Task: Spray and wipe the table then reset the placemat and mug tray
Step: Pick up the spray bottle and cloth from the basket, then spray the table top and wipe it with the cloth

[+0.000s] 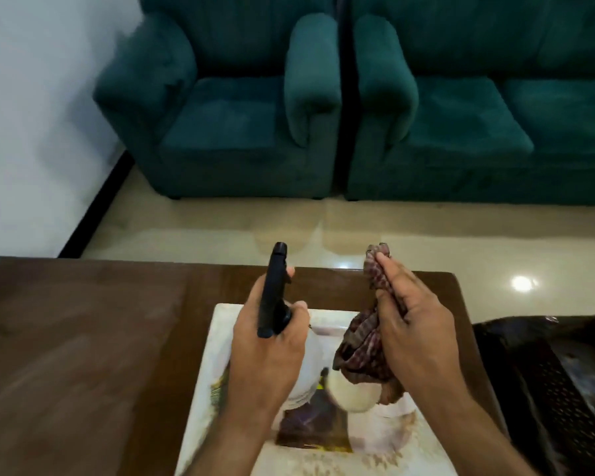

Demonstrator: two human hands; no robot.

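Note:
My left hand (pixel 272 341) grips a spray bottle with a black trigger head (pixel 272 290), its nozzle pointing away from me over the dark wooden table (pixel 83 338). My right hand (pixel 413 324) is closed on a bunched maroon checked cloth (pixel 364 345), which hangs down from the fingers. Both hands are raised above a pale printed placemat (pixel 375 441) that lies on the table in front of me. The bottle's body is hidden under my left hand. No mug tray is recognisable in view.
A dark perforated object (pixel 557 383) sits at the table's right end. Beyond the far table edge is shiny cream floor (pixel 220 221), then a teal armchair (pixel 227 108) and a teal sofa (pixel 478 108). A white wall (pixel 31 115) stands at left.

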